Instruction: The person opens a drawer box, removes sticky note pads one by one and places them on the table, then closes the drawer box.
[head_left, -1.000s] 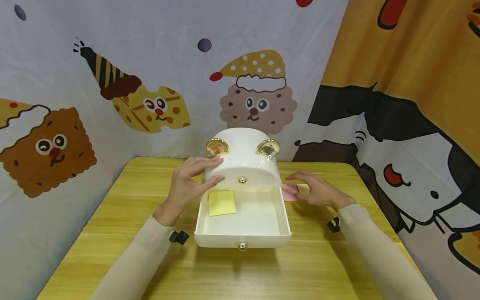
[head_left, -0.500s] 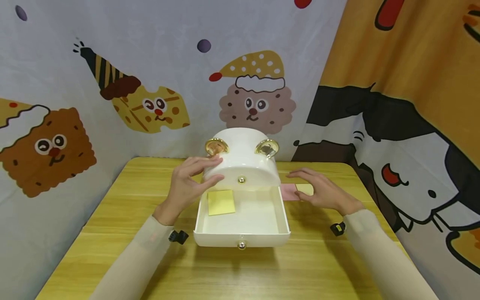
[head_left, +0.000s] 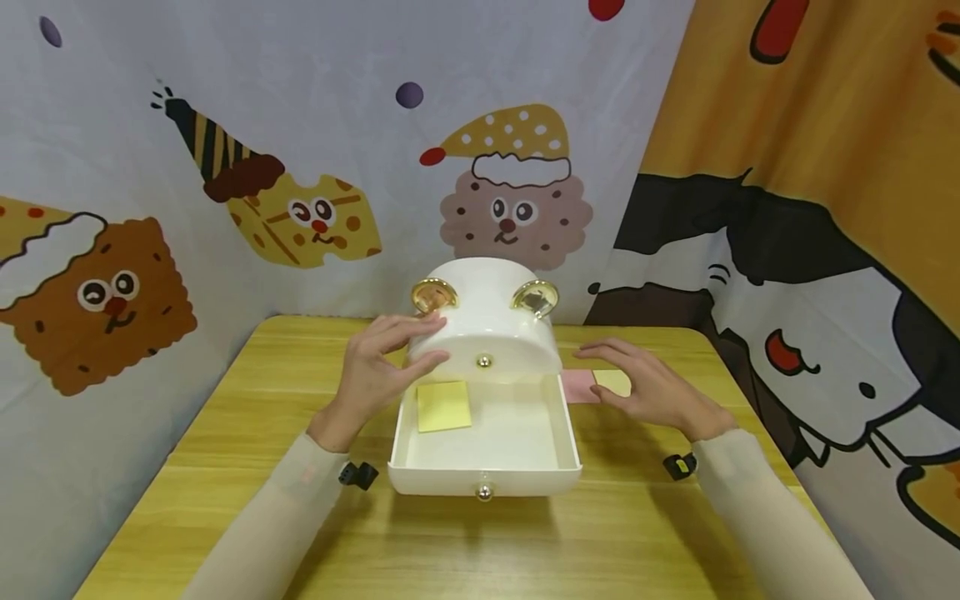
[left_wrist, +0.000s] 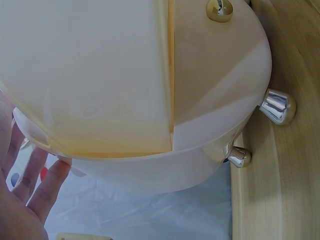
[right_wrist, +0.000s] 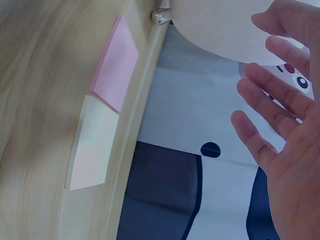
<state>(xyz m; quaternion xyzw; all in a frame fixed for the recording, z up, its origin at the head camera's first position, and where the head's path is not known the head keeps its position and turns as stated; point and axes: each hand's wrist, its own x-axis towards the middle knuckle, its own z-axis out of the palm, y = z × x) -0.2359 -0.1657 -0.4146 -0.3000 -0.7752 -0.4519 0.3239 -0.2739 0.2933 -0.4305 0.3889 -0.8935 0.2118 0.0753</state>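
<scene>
A white storage box [head_left: 487,292] with two gold ears and gold knobs stands on the table, its lower drawer [head_left: 486,482] pulled out. Inside the drawer lies a yellow sticky note pad [head_left: 444,406]. My left hand [head_left: 375,367] rests on the box's upper left side, fingers extended and thumb apart from them; fingertips meet the rim in the left wrist view. To the right of the box, my right hand [head_left: 648,383] hovers with spread fingers, holding nothing. Below it, a pink sticky note pad [right_wrist: 116,65] and a pale yellow sticky note pad [right_wrist: 92,142] lie end to end.
The wooden table [head_left: 337,542] ends at a back edge just behind the box. A cartoon-printed curtain [head_left: 300,100] hangs behind and beside it. Silver feet [left_wrist: 277,107] raise the box off the tabletop.
My right hand has drawn back slightly to the right, showing more of the pink and pale yellow pads. The left hand and the box have stayed put.
</scene>
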